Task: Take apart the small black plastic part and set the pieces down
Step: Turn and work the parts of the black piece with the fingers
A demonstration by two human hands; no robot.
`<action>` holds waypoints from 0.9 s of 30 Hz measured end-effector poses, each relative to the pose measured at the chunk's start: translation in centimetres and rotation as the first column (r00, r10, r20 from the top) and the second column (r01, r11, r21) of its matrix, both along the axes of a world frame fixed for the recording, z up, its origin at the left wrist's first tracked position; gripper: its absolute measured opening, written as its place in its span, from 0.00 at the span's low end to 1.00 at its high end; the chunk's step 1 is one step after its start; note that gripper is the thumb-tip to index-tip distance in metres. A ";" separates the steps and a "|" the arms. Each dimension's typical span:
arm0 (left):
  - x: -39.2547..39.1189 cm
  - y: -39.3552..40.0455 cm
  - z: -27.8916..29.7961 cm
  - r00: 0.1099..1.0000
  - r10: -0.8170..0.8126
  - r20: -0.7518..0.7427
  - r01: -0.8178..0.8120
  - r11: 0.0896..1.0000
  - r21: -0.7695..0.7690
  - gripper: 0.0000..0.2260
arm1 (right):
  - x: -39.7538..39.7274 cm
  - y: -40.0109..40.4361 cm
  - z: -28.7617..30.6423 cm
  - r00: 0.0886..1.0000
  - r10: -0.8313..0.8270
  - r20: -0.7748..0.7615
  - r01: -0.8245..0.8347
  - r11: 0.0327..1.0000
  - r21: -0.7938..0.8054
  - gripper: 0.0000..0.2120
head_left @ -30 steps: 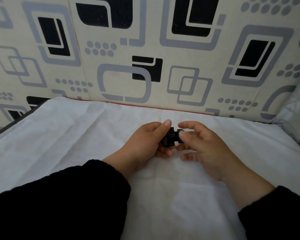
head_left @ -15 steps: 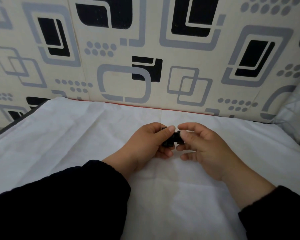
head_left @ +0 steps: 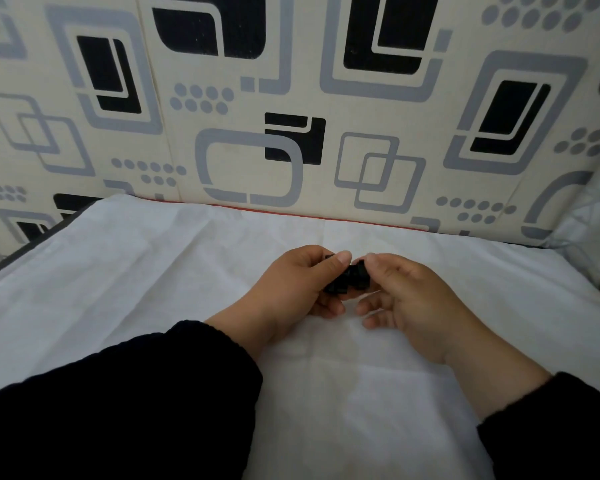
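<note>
The small black plastic part (head_left: 351,278) is held just above the white cloth, pinched from both sides. My left hand (head_left: 298,289) grips its left end between thumb and fingers. My right hand (head_left: 406,299) grips its right end with thumb and forefinger, the other fingers curled loosely below. Most of the part is hidden by my fingertips, and I cannot tell whether its pieces have come apart.
A white cloth (head_left: 153,271) covers the work surface. A patterned panel (head_left: 291,98) with grey and black shapes stands upright right behind it. A crumpled pale sheet (head_left: 596,230) lies at the far right edge. Dark sleeves cover both forearms.
Both hands have stayed in place. My left thumb has shifted over the top of the part, and the part has turned slightly between my fingers.
</note>
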State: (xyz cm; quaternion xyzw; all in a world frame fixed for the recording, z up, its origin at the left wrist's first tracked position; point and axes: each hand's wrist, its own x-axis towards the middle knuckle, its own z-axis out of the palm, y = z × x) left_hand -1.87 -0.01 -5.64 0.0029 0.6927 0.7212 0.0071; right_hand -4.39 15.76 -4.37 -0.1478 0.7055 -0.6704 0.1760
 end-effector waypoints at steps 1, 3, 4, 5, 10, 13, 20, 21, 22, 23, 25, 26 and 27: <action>0.0 0.0 0.0 1.000 -0.001 0.000 0.001 1.000 -0.001 0.10 | 0.0 0.0 0.0 1.000 0.000 -0.017 0.000 1.000 0.009 0.09; 0.0 0.0 0.0 1.000 0.002 -0.001 -0.002 1.000 -0.002 0.10 | -0.1 0.0 -0.1 0.997 -0.011 -0.081 0.013 1.000 0.019 0.05; 0.0 0.0 0.0 1.000 0.004 -0.001 -0.004 1.000 -0.001 0.10 | -0.1 0.1 -0.1 0.994 -0.015 -0.105 0.017 1.000 0.017 0.05; 0.1 0.0 0.0 1.000 0.006 -0.001 -0.006 1.000 0.000 0.10 | -0.2 0.1 -0.2 0.992 -0.011 -0.125 0.013 1.000 0.013 0.08; 0.1 0.0 0.1 1.000 0.011 0.002 -0.011 1.000 0.004 0.11 | -0.2 0.1 -0.2 0.994 -0.003 -0.110 0.004 1.000 0.006 0.12; 0.1 0.1 0.1 1.000 0.019 -0.008 -0.019 1.000 -0.013 0.10 | -0.2 0.1 0.0 0.999 -0.033 -0.025 0.033 0.999 0.017 0.08; 0.1 0.1 0.1 1.000 0.009 -0.012 -0.009 1.000 -0.016 0.10 | -0.2 0.1 -0.1 0.987 -0.015 -0.160 0.023 0.999 0.044 0.11; 0.1 0.1 0.2 1.000 0.006 -0.009 -0.006 1.000 -0.010 0.10 | -0.2 0.1 -0.1 0.984 -0.002 -0.176 0.011 0.999 0.052 0.13; 0.1 0.1 0.2 1.000 0.005 -0.006 -0.005 1.000 -0.010 0.10 | -0.2 0.1 -0.1 0.983 0.006 -0.186 0.006 0.998 0.062 0.14; 0.1 0.1 0.2 1.000 0.005 -0.004 -0.005 1.000 -0.012 0.10 | -0.1 0.1 -0.2 0.980 0.010 -0.198 0.004 0.997 0.071 0.14; 0.1 0.1 0.1 1.000 0.004 -0.003 -0.004 1.000 -0.010 0.10 | -0.1 0.1 -0.2 0.978 0.000 -0.208 0.017 0.997 0.080 0.14; 0.2 0.1 0.1 1.000 0.003 -0.003 -0.003 1.000 -0.008 0.10 | -0.1 0.1 -0.2 0.981 -0.015 -0.194 0.029 0.997 0.073 0.13; 0.2 0.1 0.1 1.000 0.003 -0.005 -0.003 1.000 -0.007 0.10 | -0.1 0.0 -0.2 0.987 -0.031 -0.158 0.041 0.997 0.059 0.11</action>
